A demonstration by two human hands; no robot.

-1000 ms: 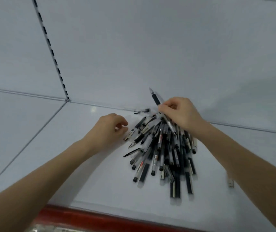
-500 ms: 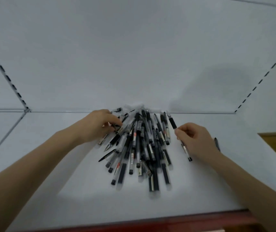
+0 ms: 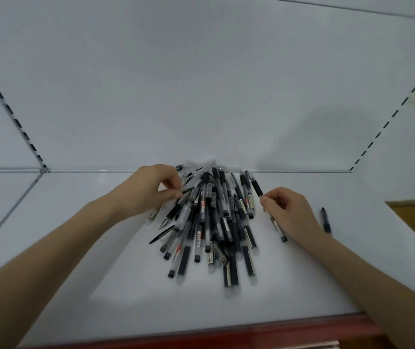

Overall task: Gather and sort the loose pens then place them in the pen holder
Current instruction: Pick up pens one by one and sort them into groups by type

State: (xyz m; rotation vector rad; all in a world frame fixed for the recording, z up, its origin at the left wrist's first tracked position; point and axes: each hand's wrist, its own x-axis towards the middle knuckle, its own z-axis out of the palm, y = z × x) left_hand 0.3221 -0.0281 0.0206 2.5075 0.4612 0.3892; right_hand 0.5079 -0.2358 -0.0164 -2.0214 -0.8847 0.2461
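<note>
My left hand [image 3: 151,191] and right hand [image 3: 290,214] each pinched a barrel in the heap of clear-and-black plastic pens [image 3: 209,222]: light, stiff, probably slippery.

Lowered the pen [image 3: 257,188] in the right hand [image 3: 289,212] from above the pile [image 3: 209,222] to its right side (raised a second ago); slid the left hand [image 3: 148,191] in, pinching a second pen [image 3: 187,190].

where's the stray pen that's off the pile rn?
Head view, far right: the stray pen lies alone on the white shelf, just right of the right hand and well apart from the pen pile.
</note>
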